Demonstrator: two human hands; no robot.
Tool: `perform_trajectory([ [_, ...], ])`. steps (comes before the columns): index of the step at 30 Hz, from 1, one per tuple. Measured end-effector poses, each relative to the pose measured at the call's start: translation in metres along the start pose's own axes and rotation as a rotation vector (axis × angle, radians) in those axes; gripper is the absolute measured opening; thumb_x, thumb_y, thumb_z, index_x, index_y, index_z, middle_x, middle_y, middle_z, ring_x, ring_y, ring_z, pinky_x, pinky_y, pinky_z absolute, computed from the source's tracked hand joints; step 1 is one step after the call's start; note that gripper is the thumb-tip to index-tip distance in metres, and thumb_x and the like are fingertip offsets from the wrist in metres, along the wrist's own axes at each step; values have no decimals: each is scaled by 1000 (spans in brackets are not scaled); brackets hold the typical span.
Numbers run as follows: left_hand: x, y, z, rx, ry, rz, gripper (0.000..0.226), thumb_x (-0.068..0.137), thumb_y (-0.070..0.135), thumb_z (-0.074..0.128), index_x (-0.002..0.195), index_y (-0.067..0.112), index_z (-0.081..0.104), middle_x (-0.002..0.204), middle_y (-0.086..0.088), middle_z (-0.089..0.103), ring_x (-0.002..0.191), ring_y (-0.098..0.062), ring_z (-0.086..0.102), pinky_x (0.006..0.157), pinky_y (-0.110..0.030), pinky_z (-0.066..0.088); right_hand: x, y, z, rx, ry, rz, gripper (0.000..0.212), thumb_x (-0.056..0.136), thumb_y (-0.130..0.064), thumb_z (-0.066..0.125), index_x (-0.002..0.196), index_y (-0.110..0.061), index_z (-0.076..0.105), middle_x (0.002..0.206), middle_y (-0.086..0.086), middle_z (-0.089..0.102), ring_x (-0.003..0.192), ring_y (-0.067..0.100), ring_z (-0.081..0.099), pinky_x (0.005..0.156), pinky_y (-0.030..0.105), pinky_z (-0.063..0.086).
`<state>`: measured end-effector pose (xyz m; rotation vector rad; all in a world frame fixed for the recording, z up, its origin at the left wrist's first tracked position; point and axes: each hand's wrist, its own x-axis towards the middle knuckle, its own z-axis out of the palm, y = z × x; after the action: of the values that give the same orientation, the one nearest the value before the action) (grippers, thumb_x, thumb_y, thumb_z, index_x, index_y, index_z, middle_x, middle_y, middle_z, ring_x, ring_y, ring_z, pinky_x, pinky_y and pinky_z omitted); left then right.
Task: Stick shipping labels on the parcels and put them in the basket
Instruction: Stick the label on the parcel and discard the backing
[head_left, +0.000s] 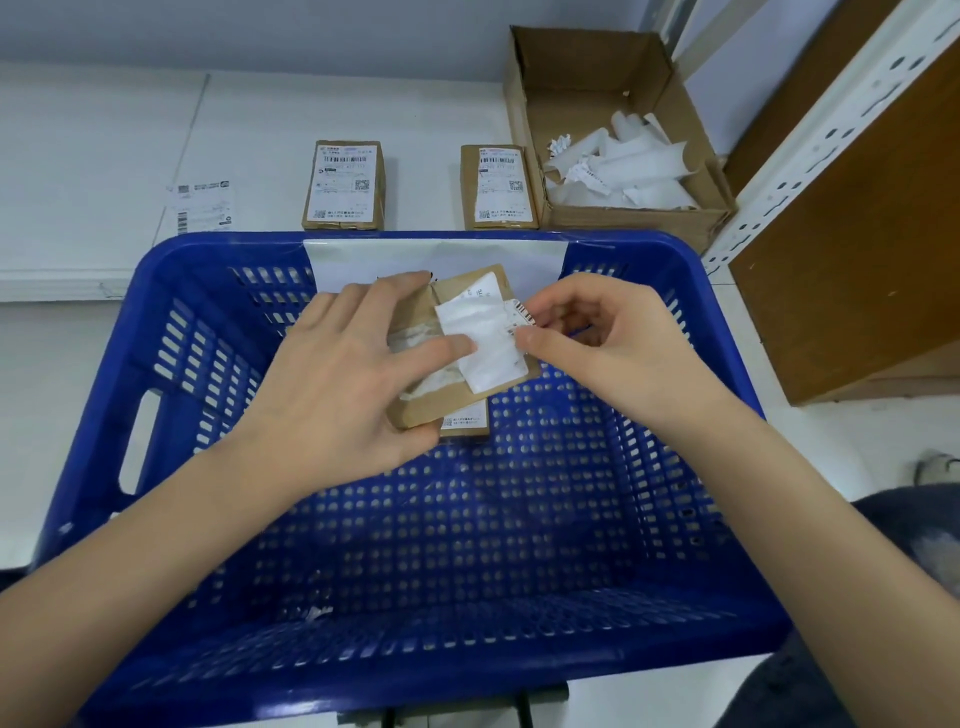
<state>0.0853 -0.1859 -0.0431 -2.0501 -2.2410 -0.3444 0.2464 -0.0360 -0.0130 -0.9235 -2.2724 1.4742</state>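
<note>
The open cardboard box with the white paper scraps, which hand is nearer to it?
Right. The right hand is below-left of the cardboard box, pinching a label; the left hand is farther left, holding the parcel.

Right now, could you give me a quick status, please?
Left hand holds parcel over basket. Right hand pinches label, half stuck. Nothing obstructing.

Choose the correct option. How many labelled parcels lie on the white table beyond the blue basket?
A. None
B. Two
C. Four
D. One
B: one labelled parcel and a second labelled parcel lie side by side on the white table, past the far rim of the blue basket.
</note>
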Motion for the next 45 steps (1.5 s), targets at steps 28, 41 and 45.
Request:
perform_trajectory([
  [28, -5, 8, 8, 240, 53, 170, 64, 59, 32, 77, 118, 20, 55, 135, -30, 48, 110, -46, 52, 86, -51, 33, 5, 12, 18, -92, 133, 108, 36, 76, -47, 72, 74, -11, 70, 68, 2, 66, 60, 6, 57, 60, 20, 48],
  [41, -6, 11, 10, 250, 114, 233, 46, 68, 19, 70, 113, 14, 64, 129, -32, 52, 106, -48, 56, 86, -51, 33, -2, 17, 32, -234, 192, 49, 19, 80, -31, 74, 66, -27, 61, 66, -9, 62, 65, 11, 59, 68, 37, 54],
  [45, -5, 9, 4, 230, 81, 141, 63, 56, 28, 81, 116, 18, 66, 133, -30, 50, 109, -48, 53, 86, -51, 33, -6, 9, 28, -26, 44, 35, 48, 92, -37, 57, 84, 10, 62, 81, 30, 61, 76, 44, 55, 66, 36, 45],
])
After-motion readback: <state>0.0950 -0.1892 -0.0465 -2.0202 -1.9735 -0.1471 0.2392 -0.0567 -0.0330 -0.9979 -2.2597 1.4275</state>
